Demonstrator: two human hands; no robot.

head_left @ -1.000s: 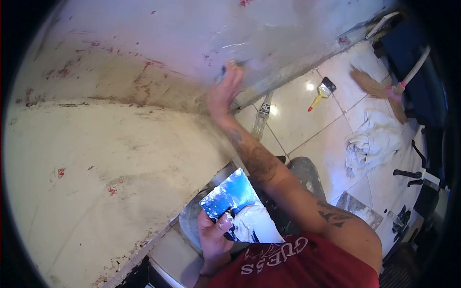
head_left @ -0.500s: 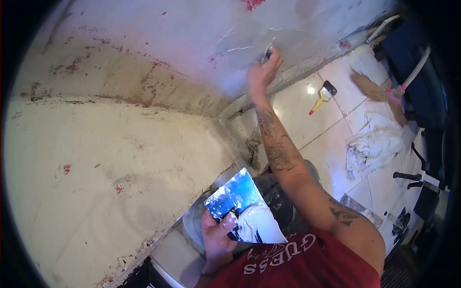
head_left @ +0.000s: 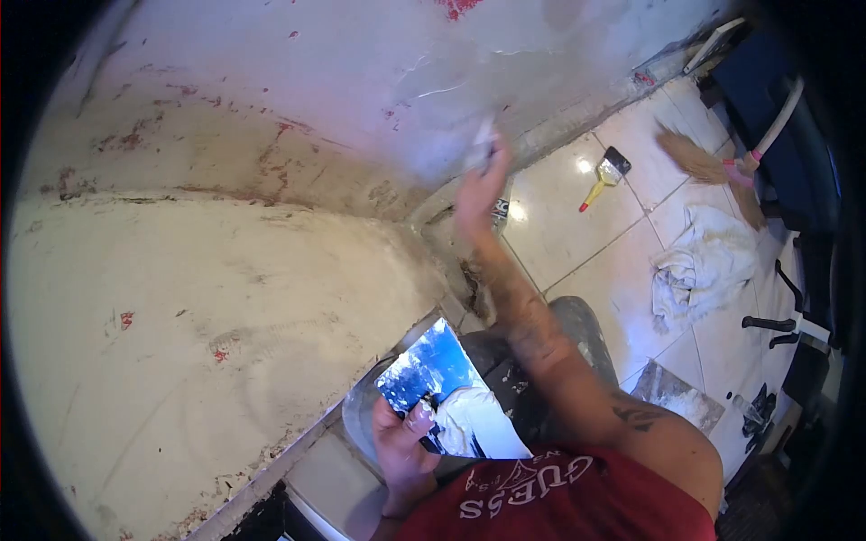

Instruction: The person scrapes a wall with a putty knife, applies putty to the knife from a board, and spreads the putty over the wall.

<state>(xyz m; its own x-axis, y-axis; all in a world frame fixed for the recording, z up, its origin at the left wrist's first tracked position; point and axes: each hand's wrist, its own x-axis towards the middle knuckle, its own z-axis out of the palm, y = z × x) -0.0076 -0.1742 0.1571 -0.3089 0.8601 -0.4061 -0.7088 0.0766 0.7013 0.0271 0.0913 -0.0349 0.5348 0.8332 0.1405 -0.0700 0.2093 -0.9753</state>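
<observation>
We grip a blurred putty knife (head_left: 484, 142) in our right hand (head_left: 476, 194), fingers wrapped, its long axis pointing up-frame at the wall (head_left: 271, 72). Our left hand (head_left: 401, 448) pinches a blue board (head_left: 433, 368). Our shirt (head_left: 577, 509) reads GUESS.

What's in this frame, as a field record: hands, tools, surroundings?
left hand: grips a wide blue blade near the chest
blade load: a heap of white filler
right hand: at the wall, holding a small tool; too blurred to tell its type
wall: patched grey-white, with red flecks
floor: glossy light tiles
on floor: paintbrush, white rag, broom
clothing: red shirt
</observation>
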